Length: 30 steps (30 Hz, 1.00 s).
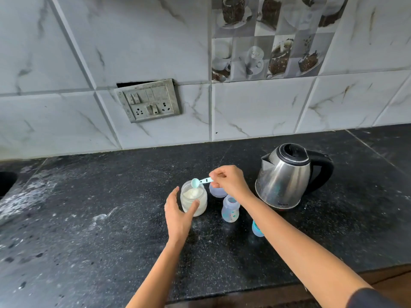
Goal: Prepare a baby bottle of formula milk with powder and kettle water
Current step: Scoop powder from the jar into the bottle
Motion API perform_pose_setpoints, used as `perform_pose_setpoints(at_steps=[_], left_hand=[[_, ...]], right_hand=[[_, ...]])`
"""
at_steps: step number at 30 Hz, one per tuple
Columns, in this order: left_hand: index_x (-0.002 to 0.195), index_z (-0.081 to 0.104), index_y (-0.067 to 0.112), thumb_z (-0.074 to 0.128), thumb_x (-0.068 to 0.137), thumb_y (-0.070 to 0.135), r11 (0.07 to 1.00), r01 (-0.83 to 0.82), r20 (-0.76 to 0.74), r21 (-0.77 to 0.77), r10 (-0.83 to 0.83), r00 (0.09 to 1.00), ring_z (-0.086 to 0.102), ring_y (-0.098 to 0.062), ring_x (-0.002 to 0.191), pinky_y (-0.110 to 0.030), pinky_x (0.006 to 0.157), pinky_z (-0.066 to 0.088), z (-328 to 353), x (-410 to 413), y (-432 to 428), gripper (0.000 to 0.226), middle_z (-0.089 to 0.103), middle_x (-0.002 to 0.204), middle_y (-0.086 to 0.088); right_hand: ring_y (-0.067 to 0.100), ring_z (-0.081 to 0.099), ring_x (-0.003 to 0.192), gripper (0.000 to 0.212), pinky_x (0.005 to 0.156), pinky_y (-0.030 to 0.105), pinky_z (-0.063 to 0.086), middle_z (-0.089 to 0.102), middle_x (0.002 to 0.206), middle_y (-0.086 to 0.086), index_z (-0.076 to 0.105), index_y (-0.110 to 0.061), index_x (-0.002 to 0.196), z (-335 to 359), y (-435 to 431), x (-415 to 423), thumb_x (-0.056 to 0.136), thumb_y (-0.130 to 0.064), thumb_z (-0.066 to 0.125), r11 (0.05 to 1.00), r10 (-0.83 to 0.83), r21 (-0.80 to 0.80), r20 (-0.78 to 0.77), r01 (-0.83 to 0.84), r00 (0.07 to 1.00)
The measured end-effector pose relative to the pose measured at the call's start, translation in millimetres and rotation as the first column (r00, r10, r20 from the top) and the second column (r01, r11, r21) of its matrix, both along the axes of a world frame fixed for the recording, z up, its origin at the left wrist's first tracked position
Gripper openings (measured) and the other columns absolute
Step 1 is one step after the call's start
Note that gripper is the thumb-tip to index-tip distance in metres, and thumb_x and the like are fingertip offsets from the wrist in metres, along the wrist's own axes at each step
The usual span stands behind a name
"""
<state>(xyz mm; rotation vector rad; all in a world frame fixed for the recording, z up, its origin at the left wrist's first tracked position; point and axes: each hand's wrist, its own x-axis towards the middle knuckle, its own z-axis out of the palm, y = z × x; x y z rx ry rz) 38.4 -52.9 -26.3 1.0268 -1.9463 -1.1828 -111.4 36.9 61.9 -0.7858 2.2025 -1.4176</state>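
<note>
An open clear jar of white formula powder stands mid-counter. My left hand holds the jar's left side, thumb across its front. My right hand pinches the handle of a small blue measuring scoop, whose bowl hangs over the jar's mouth. An open baby bottle with printed sides stands just right of the jar, under my right wrist. The bottle's blue teat cap lies nearer me, partly behind my forearm. A steel kettle with a black handle stands at the right.
A pale lid sits behind the bottle, under my right hand. The black stone counter carries white powder smears at the left. A switch and socket plate is on the tiled wall. The counter's front edge runs at bottom right.
</note>
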Motion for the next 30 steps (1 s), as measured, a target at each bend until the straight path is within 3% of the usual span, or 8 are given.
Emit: perform_pose_setpoints(at_steps=[3, 6, 10, 14, 17, 24, 27, 30], left_hand=[[0.136, 0.044, 0.022, 0.075, 0.078, 0.028, 0.995, 0.097, 0.043, 0.012, -0.098, 0.994, 0.048, -0.010, 0.119, -0.030, 0.099, 0.040, 3, 0, -6, 0.067, 0.053, 0.133, 0.005], [0.133, 0.046, 0.024, 0.074, 0.080, 0.020, 0.993, 0.117, 0.048, 0.032, -0.118, 0.992, 0.050, -0.005, 0.112, -0.017, 0.088, 0.035, 6, 2, -9, 0.060, 0.056, 0.126, 0.009], [0.130, 0.047, 0.027, 0.073, 0.081, 0.015, 0.992, 0.118, 0.036, 0.038, -0.120, 0.992, 0.051, -0.002, 0.110, -0.004, 0.080, 0.034, 6, 3, -12, 0.056, 0.057, 0.121, 0.013], [0.130, 0.047, 0.025, 0.073, 0.080, 0.014, 0.993, 0.109, 0.039, 0.052, -0.111, 0.993, 0.052, -0.004, 0.111, -0.004, 0.082, 0.034, 5, 2, -12, 0.057, 0.058, 0.122, 0.011], [0.131, 0.047, 0.023, 0.073, 0.080, 0.013, 0.993, 0.096, 0.042, 0.064, -0.098, 0.994, 0.051, -0.007, 0.115, -0.016, 0.092, 0.034, 4, 1, -12, 0.059, 0.058, 0.125, 0.008], [0.135, 0.043, 0.021, 0.074, 0.080, 0.025, 0.998, 0.000, 0.036, -0.059, 0.002, 0.999, 0.045, -0.015, 0.124, -0.035, 0.103, 0.039, 15, 1, 0, 0.063, 0.050, 0.134, 0.006], [0.127, 0.046, 0.028, 0.076, 0.077, 0.024, 0.996, 0.028, -0.018, -0.080, -0.029, 0.999, 0.048, -0.012, 0.117, -0.033, 0.096, 0.042, 27, -3, 13, 0.058, 0.050, 0.122, 0.015], [0.128, 0.047, 0.027, 0.079, 0.073, 0.029, 0.991, 0.115, 0.031, -0.070, -0.113, 0.993, 0.046, -0.007, 0.115, -0.025, 0.095, 0.038, 36, -11, 32, 0.063, 0.047, 0.119, 0.020]], right_hand=[[0.008, 0.067, 0.065, 0.011, 0.072, 0.020, 0.057, 0.071, 0.080, 0.005, 0.072, -0.005, 0.095, 0, -17, 7, 0.090, -0.009, 0.063, 0.987, 0.135, 0.106, -0.143, -0.121, 0.980], [0.010, 0.066, 0.071, 0.008, 0.070, 0.018, 0.054, 0.073, 0.083, 0.006, 0.073, -0.007, 0.089, -1, -33, 10, 0.084, -0.007, 0.066, 0.956, 0.254, 0.217, -0.284, -0.196, 0.925], [0.012, 0.066, 0.075, 0.008, 0.077, 0.032, 0.057, 0.072, 0.081, 0.002, 0.072, -0.010, 0.085, -7, -48, 11, 0.077, -0.006, 0.072, 0.925, 0.317, 0.305, -0.299, -0.225, 0.900], [0.015, 0.068, 0.078, 0.015, 0.077, 0.037, 0.056, 0.072, 0.080, 0.003, 0.070, -0.011, 0.085, -17, -55, 9, 0.073, -0.010, 0.078, 0.924, 0.317, 0.310, -0.289, -0.225, 0.903], [0.015, 0.066, 0.077, 0.017, 0.075, 0.035, 0.056, 0.070, 0.081, 0.004, 0.068, -0.010, 0.088, -25, -54, 8, 0.074, -0.011, 0.078, 0.953, 0.258, 0.237, -0.310, -0.188, 0.915], [0.000, 0.059, 0.067, 0.003, 0.064, 0.011, 0.048, 0.067, 0.076, -0.007, 0.069, -0.015, 0.082, -15, -20, -9, 0.085, -0.014, 0.068, 0.999, 0.051, 0.021, -0.316, -0.047, 0.947], [-0.002, 0.056, 0.063, 0.006, 0.062, 0.007, 0.043, 0.066, 0.073, -0.005, 0.069, -0.015, 0.079, -6, 5, -18, 0.084, -0.014, 0.067, 0.994, -0.087, -0.099, -0.333, 0.057, 0.939], [0.006, 0.057, 0.068, 0.011, 0.063, 0.013, 0.045, 0.068, 0.075, -0.003, 0.070, -0.012, 0.082, 1, 33, -27, 0.087, -0.021, 0.067, 0.976, -0.180, -0.180, -0.349, 0.123, 0.919]])
